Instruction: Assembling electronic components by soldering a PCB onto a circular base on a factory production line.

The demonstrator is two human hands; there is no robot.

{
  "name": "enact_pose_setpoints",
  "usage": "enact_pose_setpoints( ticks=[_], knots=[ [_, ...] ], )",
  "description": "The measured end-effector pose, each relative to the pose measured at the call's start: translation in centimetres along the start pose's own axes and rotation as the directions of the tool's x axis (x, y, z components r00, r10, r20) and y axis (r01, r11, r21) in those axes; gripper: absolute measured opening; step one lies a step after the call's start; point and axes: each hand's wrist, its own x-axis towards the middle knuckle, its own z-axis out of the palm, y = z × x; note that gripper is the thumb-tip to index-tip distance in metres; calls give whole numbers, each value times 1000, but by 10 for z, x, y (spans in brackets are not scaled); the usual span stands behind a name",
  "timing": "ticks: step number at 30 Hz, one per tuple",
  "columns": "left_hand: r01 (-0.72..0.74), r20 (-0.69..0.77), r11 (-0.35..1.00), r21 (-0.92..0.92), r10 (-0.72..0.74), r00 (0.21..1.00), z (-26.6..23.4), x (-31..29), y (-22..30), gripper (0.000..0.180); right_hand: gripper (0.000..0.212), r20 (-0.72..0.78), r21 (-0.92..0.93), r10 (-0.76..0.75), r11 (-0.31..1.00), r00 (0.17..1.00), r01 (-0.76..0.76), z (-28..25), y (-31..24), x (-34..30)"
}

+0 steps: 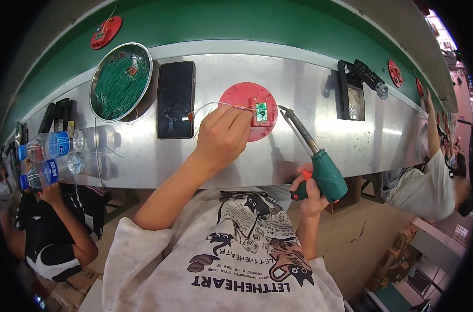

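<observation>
At frame center, left hand [225, 129] pinches thin wires [240, 107] by the green board [261, 111] on the red disc [237, 94]; right hand [311, 195] wraps soldering gun [328, 174], tip [285, 111] near: a slip could scorch board or wires.

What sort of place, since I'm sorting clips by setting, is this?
Probably an electronics assembly workshop: the right hand holds a soldering iron near a small circuit board, a bowl of green wires sits on the metal bench, and another person is farther along it.
</observation>
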Motion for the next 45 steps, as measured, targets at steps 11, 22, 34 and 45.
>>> enact_pose_setpoints(
  ticks=[11,22,34,45],
  knots=[
    [116,60,986,118,-123,991,-32,36,18,37,38,-191,209,10,977,981,30,-17,23,28],
    [284,-68,859,427,-282,957,-47,189,-195,65,33,-358,347,110,938,927,23,-19,8,45],
    [359,314,720,594,-618,721,-163,138,-259,38,29,-415,338,149,941,897,0,4,3,54],
    [-178,500,951,-251,285,818,-48,61,-29,50,35,-472,282,136,959,871,3,-15,5,46]
  ],
)
